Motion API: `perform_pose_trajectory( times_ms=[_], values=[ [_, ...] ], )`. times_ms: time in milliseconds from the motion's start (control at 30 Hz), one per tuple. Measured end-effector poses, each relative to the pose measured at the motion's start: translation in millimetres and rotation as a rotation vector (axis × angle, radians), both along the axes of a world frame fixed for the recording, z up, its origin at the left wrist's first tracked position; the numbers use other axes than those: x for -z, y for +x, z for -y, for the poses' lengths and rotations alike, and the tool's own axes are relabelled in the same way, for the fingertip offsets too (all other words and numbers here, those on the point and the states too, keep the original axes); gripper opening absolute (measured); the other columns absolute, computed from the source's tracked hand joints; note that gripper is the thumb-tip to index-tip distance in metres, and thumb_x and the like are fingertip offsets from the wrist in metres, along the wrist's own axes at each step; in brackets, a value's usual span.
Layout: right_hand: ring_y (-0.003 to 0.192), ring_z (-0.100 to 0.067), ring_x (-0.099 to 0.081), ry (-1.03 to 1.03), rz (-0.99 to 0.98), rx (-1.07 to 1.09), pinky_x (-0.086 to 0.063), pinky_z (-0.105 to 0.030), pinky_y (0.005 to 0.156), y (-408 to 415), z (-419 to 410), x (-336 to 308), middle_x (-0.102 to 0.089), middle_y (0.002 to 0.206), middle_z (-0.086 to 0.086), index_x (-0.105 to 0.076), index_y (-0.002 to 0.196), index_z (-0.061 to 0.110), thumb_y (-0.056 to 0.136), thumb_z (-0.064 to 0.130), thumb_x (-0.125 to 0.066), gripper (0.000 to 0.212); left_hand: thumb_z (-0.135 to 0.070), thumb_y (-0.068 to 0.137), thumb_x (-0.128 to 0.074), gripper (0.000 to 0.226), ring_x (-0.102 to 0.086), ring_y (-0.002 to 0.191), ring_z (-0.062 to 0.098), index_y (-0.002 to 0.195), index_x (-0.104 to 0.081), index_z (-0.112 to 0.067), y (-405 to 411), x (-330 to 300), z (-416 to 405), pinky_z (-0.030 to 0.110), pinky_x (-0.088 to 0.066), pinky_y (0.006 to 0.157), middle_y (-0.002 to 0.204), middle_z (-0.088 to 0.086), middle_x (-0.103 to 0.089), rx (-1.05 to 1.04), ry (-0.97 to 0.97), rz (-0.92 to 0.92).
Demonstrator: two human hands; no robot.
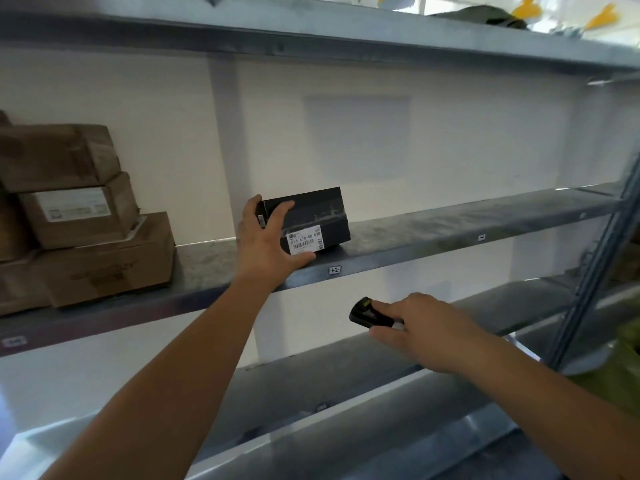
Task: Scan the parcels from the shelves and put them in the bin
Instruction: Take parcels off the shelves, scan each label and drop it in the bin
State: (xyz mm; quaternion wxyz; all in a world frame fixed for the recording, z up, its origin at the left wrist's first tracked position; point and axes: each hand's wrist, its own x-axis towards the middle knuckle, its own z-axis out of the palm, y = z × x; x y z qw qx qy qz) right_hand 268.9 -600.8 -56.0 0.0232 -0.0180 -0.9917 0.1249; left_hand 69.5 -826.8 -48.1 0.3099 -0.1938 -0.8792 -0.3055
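Observation:
A black box parcel (322,213) with a white barcode label stands on the middle metal shelf (450,226). My left hand (266,244) grips its left end, fingers over the top corner and thumb under the label. Lower right, my right hand (426,330) holds a small black barcode scanner (363,311), its head turned left and up toward the parcel. The bin is out of sight.
Several brown cardboard boxes (79,216) are stacked at the left of the same shelf. A lower shelf (381,368) runs beneath my right hand. A grey upright post (595,265) stands at the right. The top shelf holds blurred items with yellow parts.

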Motion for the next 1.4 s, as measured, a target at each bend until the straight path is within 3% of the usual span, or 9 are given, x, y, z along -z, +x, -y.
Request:
perform_pose_trajectory(
  times_ms=[233, 367, 733, 867, 1033, 1100, 1233, 1333, 1400],
  values=[
    [0.087, -0.011, -0.063, 0.086, 0.016, 0.025, -0.058, -0.029, 0.082, 10, 7, 5, -0.06, 0.111, 0.003, -0.039, 0.156, 0.044, 0.1, 0.067, -0.046, 0.061, -0.052, 0.064, -0.096, 0.105, -0.03, 0.149, 0.034, 0.15, -0.036, -0.048, 2, 3, 3, 0.054, -0.045, 0.115, 0.166, -0.002, -0.004, 0.017, 0.027, -0.067],
    [0.084, -0.015, -0.064, 0.116, 0.025, 0.04, -0.058, -0.036, 0.081, 13, 4, 8, -0.059, 0.097, 0.003, -0.045, 0.152, 0.044, 0.098, 0.067, -0.049, 0.059, -0.053, 0.069, -0.094, 0.105, -0.016, 0.154, 0.03, 0.151, -0.03, -0.052, 3, -2, 4, 0.05, -0.035, 0.122, 0.164, -0.015, 0.008, 0.008, 0.019, 0.048],
    [0.086, -0.012, -0.062, 0.036, -0.039, 0.092, -0.058, -0.034, 0.081, 20, -7, 16, -0.057, 0.1, 0.007, -0.044, 0.153, 0.046, 0.098, 0.07, -0.048, 0.06, -0.053, 0.061, -0.098, 0.111, -0.026, 0.153, 0.024, 0.151, -0.033, -0.052, 0, 2, 6, 0.046, -0.036, 0.124, 0.163, -0.016, -0.002, 0.096, 0.137, 0.059],
    [0.081, -0.01, -0.058, -0.069, -0.1, 0.1, -0.051, -0.025, 0.071, 19, -8, 15, -0.05, 0.095, 0.01, -0.047, 0.149, 0.049, 0.099, 0.066, -0.05, 0.053, -0.05, 0.059, -0.1, 0.112, -0.03, 0.148, 0.015, 0.151, -0.037, -0.046, 18, 6, 2, 0.029, -0.034, 0.121, 0.162, -0.011, -0.01, 0.184, 0.211, 0.031],
    [0.082, -0.006, -0.056, -0.201, -0.134, 0.115, -0.041, -0.019, 0.063, 20, -10, 19, -0.046, 0.095, 0.017, -0.042, 0.152, 0.049, 0.1, 0.062, -0.053, 0.055, -0.041, 0.059, -0.101, 0.111, -0.026, 0.124, -0.016, 0.152, -0.041, -0.04, 48, 4, -9, -0.014, -0.019, 0.093, 0.162, -0.009, -0.014, 0.359, 0.196, 0.1],
    [0.084, -0.007, -0.056, -0.222, -0.133, 0.122, -0.046, -0.021, 0.067, 27, -15, 24, -0.048, 0.096, 0.016, -0.045, 0.151, 0.048, 0.1, 0.06, -0.054, 0.053, -0.041, 0.059, -0.101, 0.11, -0.026, 0.111, -0.031, 0.152, -0.042, -0.038, 57, 8, -13, -0.015, -0.018, 0.09, 0.163, -0.006, -0.015, 0.417, 0.16, 0.125],
    [0.082, -0.002, -0.057, -0.302, -0.129, 0.165, -0.042, -0.017, 0.064, 48, -31, 45, -0.055, 0.093, 0.015, -0.054, 0.143, 0.047, 0.1, 0.056, -0.056, 0.044, -0.044, 0.059, -0.101, 0.11, -0.027, 0.115, -0.023, 0.152, -0.042, -0.042, 70, 20, -32, -0.012, -0.02, 0.092, 0.162, -0.009, -0.015, 0.501, 0.11, 0.184],
    [0.089, -0.006, -0.061, -0.344, -0.125, 0.24, -0.052, -0.026, 0.075, 67, -52, 69, -0.062, 0.1, 0.011, -0.053, 0.145, 0.047, 0.098, 0.061, -0.056, 0.05, -0.043, 0.058, -0.101, 0.109, -0.025, 0.11, -0.036, 0.15, -0.043, -0.042, 78, 30, -60, -0.013, -0.018, 0.091, 0.16, -0.007, -0.017, 0.577, 0.093, 0.213],
    [0.089, -0.008, -0.063, -0.366, -0.104, 0.3, -0.053, -0.027, 0.074, 83, -65, 82, -0.065, 0.101, 0.006, -0.055, 0.143, 0.046, 0.097, 0.061, -0.057, 0.048, -0.043, 0.058, -0.101, 0.109, -0.028, 0.116, -0.026, 0.151, -0.044, -0.04, 82, 39, -81, -0.011, -0.016, 0.095, 0.159, -0.008, -0.018, 0.619, 0.08, 0.236]
  ],
)
